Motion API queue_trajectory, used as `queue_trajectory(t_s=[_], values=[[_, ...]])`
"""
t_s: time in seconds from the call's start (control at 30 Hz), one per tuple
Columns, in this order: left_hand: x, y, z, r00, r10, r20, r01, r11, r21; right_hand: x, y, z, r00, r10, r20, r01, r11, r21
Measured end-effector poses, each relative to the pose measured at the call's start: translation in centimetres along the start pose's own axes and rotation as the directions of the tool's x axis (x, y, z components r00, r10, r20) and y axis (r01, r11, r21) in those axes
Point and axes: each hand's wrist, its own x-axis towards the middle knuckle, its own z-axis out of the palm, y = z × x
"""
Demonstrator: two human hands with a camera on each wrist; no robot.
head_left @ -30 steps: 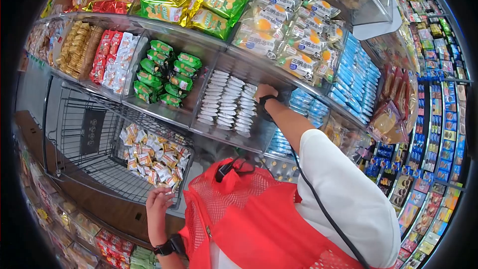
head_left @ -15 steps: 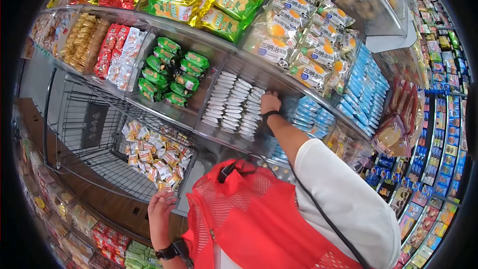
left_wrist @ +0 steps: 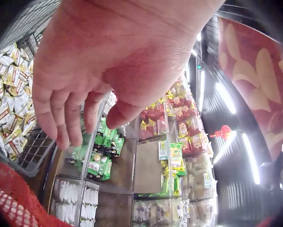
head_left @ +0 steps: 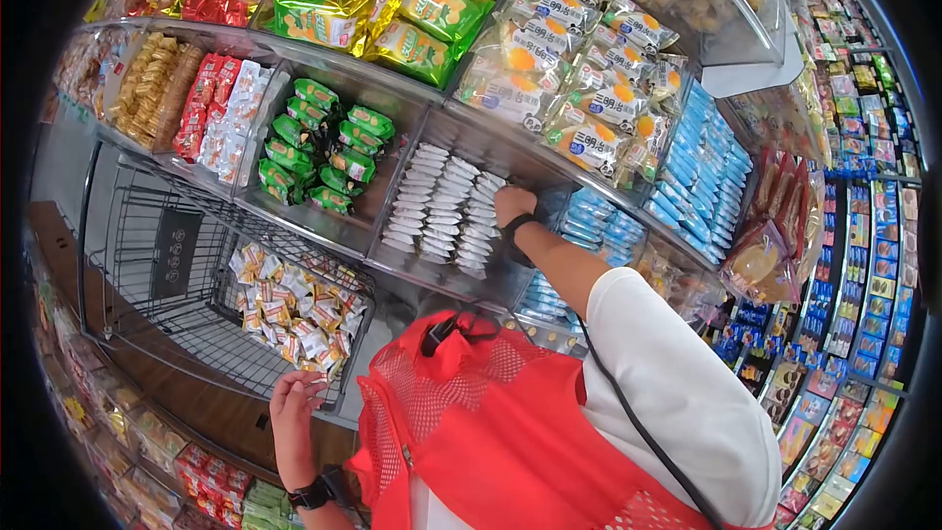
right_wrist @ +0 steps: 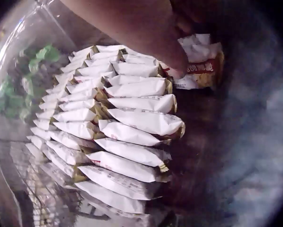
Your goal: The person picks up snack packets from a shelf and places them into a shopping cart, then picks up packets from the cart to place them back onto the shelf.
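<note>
Head view: reaches w/ R hand (head_left: 515,204) into bin (head_left: 432,281), just beside rows of white packs (head_left: 442,198), w/ blue packs (head_left: 601,219) on far side; holds L hand (head_left: 292,407) by cart (head_left: 178,253), well apart fr. bin. L wrist view: shows L hand w/ fingers loosely bent, slightly spread, nothing visible in grip, cart off to pic. left. R wrist view: pinches single pack (right_wrist: 204,68) betw. thumb & fingers, grip nearly closed, at pack's pic.-left edge, just past rows' upper-right corner, printed face twd cam., long axis unclear, open room to right & below.
</note>
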Motion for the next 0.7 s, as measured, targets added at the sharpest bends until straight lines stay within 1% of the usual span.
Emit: queue_trajectory(t_s=[0.07, 0.17, 0.2, 0.27, 0.3, 0.33, 0.4, 0.47, 0.53, 0.6, 0.67, 0.7], values=[[-0.3, 0.3, 0.3, 1.000, 0.010, -0.013, -0.010, 1.000, 0.020, 1.3, 0.0, 0.7, 0.978, -0.119, 0.172, 0.114, 0.993, 0.038], [-0.8, 0.1, 0.0, 0.999, 0.014, -0.029, -0.014, 1.000, 0.008, 2.0, -0.1, 0.7, 0.982, -0.016, 0.190, 0.011, 1.000, 0.025], [-1.1, -0.1, -0.2, 0.999, 0.012, -0.035, -0.012, 1.000, -0.004, 2.2, -0.1, 1.1, 0.978, -0.008, 0.207, 0.006, 1.000, 0.009], [-1.4, -0.7, -0.8, 0.998, -0.009, -0.054, 0.009, 1.000, -0.005, 3.2, 0.0, 3.5, 0.971, -0.009, 0.240, 0.016, 0.999, -0.028], [-1.6, -1.3, -1.2, 0.996, -0.015, -0.084, 0.013, 1.000, -0.020, 3.8, 0.4, 5.6, 0.976, -0.051, 0.212, 0.057, 0.998, -0.023], [-1.6, -2.1, -1.9, 0.994, -0.039, -0.105, 0.037, 0.999, -0.022, 4.5, 0.7, 7.2, 0.977, -0.110, 0.181, 0.115, 0.993, -0.018], [-1.4, -4.5, -4.0, 0.983, -0.097, -0.157, 0.092, 0.995, -0.041, 5.0, 0.6, 7.7, 0.977, -0.099, 0.188, 0.100, 0.995, 0.004], [-1.5, -7.3, -5.8, 0.966, -0.148, -0.212, 0.134, 0.988, -0.080, 5.5, 0.8, 8.2, 0.971, -0.057, 0.233, 0.058, 0.998, 0.001], [-1.4, -10.0, -7.0, 0.954, -0.197, -0.225, 0.167, 0.976, -0.142, 4.9, 1.7, 6.5, 0.961, -0.127, 0.246, 0.110, 0.991, 0.082], [-1.3, -12.5, -8.1, 0.950, -0.240, -0.198, 0.194, 0.955, -0.225, 4.1, 2.6, 5.9, 0.971, -0.160, 0.180, 0.125, 0.973, 0.193], [-0.3, -13.6, -8.1, 0.938, -0.286, -0.193, 0.237, 0.941, -0.243, 6.6, 5.3, 12.8, 0.961, -0.140, 0.239, 0.013, 0.885, 0.466], [0.7, -14.1, -8.1, 0.934, -0.308, -0.181, 0.260, 0.934, -0.246, 6.6, 5.5, 12.2, 0.953, -0.141, 0.268, 0.015, 0.906, 0.423]])
